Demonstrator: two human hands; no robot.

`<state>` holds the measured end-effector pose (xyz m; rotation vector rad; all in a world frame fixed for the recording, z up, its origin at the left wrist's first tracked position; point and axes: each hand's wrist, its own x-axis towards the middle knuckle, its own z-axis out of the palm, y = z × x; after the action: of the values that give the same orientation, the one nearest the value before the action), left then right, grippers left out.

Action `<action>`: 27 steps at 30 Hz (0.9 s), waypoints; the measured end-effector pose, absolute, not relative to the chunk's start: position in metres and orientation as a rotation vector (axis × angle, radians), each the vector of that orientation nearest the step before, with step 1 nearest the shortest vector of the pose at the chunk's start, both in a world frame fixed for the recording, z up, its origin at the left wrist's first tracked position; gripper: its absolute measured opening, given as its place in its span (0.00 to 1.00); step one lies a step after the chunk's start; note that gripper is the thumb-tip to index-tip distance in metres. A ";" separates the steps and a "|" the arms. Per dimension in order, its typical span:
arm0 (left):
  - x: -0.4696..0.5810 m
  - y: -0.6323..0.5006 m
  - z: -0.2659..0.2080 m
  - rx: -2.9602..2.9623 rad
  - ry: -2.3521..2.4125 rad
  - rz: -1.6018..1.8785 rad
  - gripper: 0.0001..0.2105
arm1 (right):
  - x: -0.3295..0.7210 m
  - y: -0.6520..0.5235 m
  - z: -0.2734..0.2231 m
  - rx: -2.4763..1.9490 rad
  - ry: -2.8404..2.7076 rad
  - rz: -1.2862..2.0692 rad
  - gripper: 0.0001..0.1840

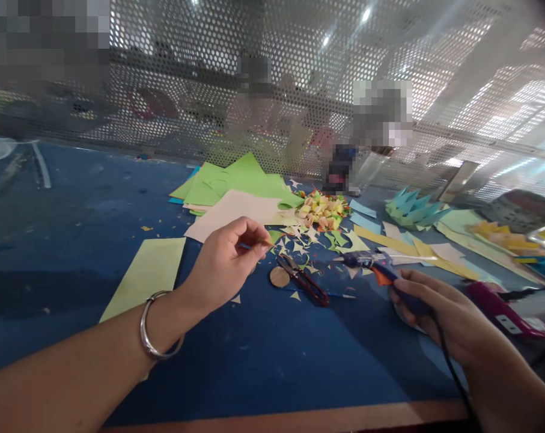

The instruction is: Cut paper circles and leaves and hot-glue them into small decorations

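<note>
My left hand, a silver bangle on its wrist, pinches a tiny orange-brown piece whose kind I cannot make out. Wrapped around the handle of a dark blue glue gun is my right hand. The gun's nozzle points left, its orange trigger shows, and a black cord runs down from the handle. Between the hands lie scissors with dark red handles, touching a round wooden disc. Small paper scraps are strewn behind them.
Behind sit stacked green sheets, a pale pink sheet and a heap of small paper flowers. A pale yellow sheet lies left. At right are paper strips, a blue paper crown and a magenta power strip. Perforated metal mesh borders the table.
</note>
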<state>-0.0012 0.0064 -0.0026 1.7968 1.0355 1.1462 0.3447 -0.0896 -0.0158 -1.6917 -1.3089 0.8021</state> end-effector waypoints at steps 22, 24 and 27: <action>0.001 0.000 -0.002 1.680 0.867 1.039 0.07 | 0.284 -0.082 -0.007 -0.792 -0.690 1.530 0.09; 0.000 0.000 -0.002 1.673 0.871 1.046 0.07 | 0.281 -0.080 -0.007 -0.760 -0.703 1.508 0.09; 0.000 -0.001 -0.002 1.686 0.880 1.048 0.05 | 0.278 -0.079 -0.005 -0.690 -0.701 1.488 0.10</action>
<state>-0.0002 -0.0012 -0.0015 1.6859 0.8795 1.0476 0.2781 -0.0790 -0.0055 -0.6901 -0.7009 1.4876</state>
